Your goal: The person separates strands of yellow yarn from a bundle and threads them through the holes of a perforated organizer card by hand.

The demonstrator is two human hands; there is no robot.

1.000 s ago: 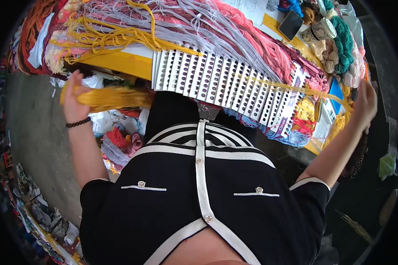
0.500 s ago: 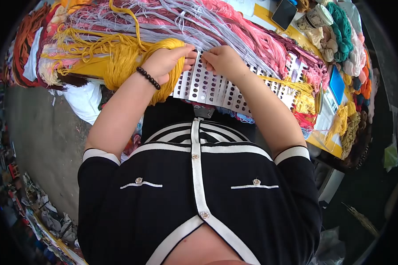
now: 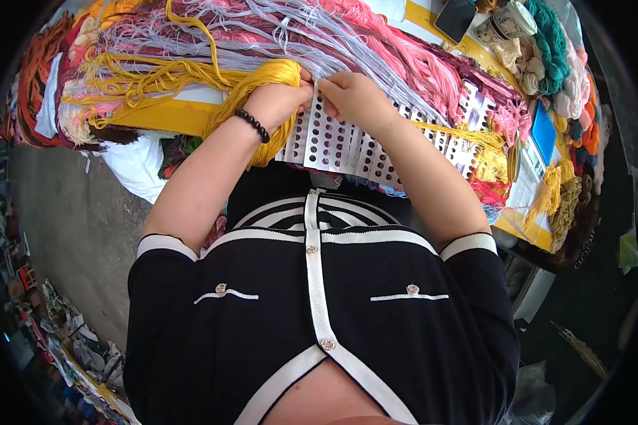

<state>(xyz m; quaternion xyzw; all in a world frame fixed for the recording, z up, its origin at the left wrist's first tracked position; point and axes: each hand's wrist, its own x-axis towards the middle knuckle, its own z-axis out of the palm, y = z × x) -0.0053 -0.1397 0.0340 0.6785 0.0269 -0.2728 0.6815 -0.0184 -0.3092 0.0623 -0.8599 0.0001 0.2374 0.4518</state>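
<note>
A thick skein of yellow thread (image 3: pixel 266 76) drapes around my left hand (image 3: pixel 280 103), which is closed on it; some of my fingers are hidden by the strands. Beside it, my right hand (image 3: pixel 358 103) has its fingers pinched together at the upper edge of a white card with rows of punched holes (image 3: pixel 333 145). What sits between those fingertips is too small to tell. My two hands nearly meet above the card. Long lilac threads (image 3: pixel 290 42) run just behind them.
Pink thread bundles (image 3: pixel 411 60) lie across the table behind my hands. To the right are a phone (image 3: pixel 455 20), a patterned cup (image 3: pixel 507 25), green yarn (image 3: pixel 548 53), a blue flat object (image 3: pixel 541 132) and more yellow thread (image 3: pixel 489 159). The table's yellow edge (image 3: pixel 149 117) shows at left.
My left hand has moved slightly right, its fingers now closer to my right hand. The yellow skein has been drawn rightward off the table edge. My right hand has shifted slightly left.
</note>
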